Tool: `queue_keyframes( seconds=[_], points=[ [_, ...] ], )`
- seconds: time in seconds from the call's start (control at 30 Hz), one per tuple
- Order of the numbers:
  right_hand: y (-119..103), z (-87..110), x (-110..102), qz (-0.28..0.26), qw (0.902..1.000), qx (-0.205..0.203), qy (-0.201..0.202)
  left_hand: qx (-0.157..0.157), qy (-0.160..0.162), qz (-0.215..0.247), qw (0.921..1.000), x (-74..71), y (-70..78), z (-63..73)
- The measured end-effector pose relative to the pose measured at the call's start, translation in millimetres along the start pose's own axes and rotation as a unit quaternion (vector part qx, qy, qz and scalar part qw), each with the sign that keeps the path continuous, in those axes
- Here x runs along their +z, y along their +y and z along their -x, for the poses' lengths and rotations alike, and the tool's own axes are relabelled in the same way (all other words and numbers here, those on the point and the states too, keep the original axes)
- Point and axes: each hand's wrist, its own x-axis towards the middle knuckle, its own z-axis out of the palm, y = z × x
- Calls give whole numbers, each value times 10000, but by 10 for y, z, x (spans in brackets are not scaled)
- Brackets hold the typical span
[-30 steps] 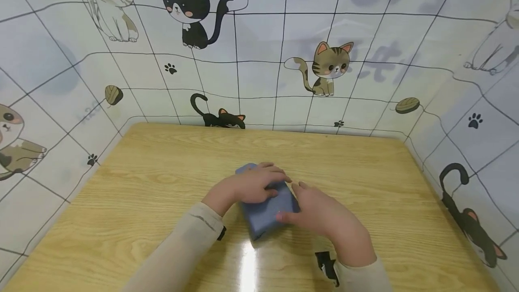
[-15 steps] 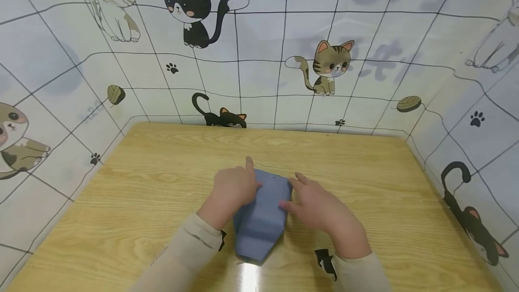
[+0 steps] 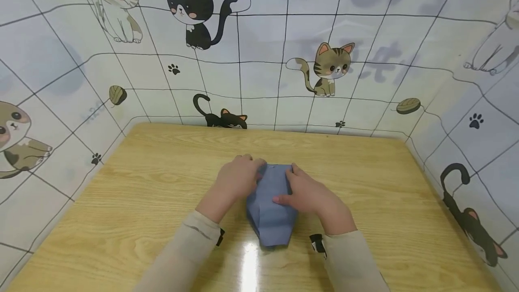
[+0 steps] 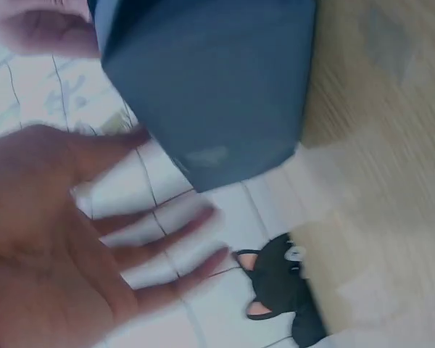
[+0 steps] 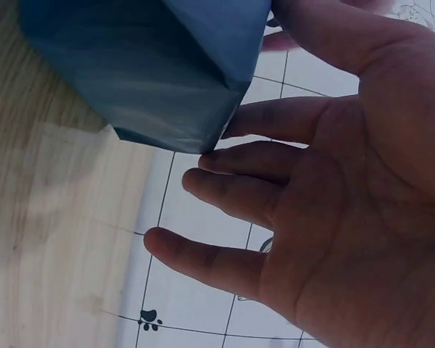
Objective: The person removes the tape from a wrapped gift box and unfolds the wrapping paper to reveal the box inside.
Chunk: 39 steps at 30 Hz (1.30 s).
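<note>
A blue folded packet point(image 3: 276, 222), smooth-sided with angled creases, stands out from the wooden table in the middle of the head view. At its far left edge is my left hand point(image 3: 237, 178); in the left wrist view the fingers spread nearly straight and blurred beside the packet point(image 4: 210, 94), the thumb at its edge. My right hand point(image 3: 310, 195) holds the packet's right side, thumb on the upper face and index finger behind the edge. In the right wrist view the other fingers point(image 5: 203, 264) extend past the packet point(image 5: 145, 80). The packet's underside is hidden.
The light wooden table point(image 3: 162, 161) spreads around both hands. Behind it and at both sides rise white gridded walls point(image 3: 259, 75) printed with cartoon cats and paw prints. A bright light reflection lies on the wood in front of the packet.
The packet has turned and shifted slightly right and away since half a second ago. My left hand has gone from a raised index finger to spread fingers at the far left edge; the right stays on the packet.
</note>
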Motion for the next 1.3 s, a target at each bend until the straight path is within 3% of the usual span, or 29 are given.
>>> queue_keyframes(
  seconds=[0.17,0.27,0.37,0.53,0.73,1.3],
  points=[
    [-18,-21,-29,66,9999,10,-130,1115,24,326,9932,-5,-82,-129],
    [-22,-21,-30,52,9998,14,-187,1472,-101,220,9888,-2,-95,-166],
    [-24,-17,-28,31,9998,29,-216,1630,-128,-142,9864,4,-82,-189],
    [-13,-12,-11,20,9998,13,-218,1549,-347,-592,9855,45,-44,-226],
    [2,-44,17,5,9998,-1,-212,1427,-432,-769,9858,77,-31,-243],
    [-3,-42,13,4,9997,75,-238,784,-414,-110,9960,25,-14,-477]
  ],
)
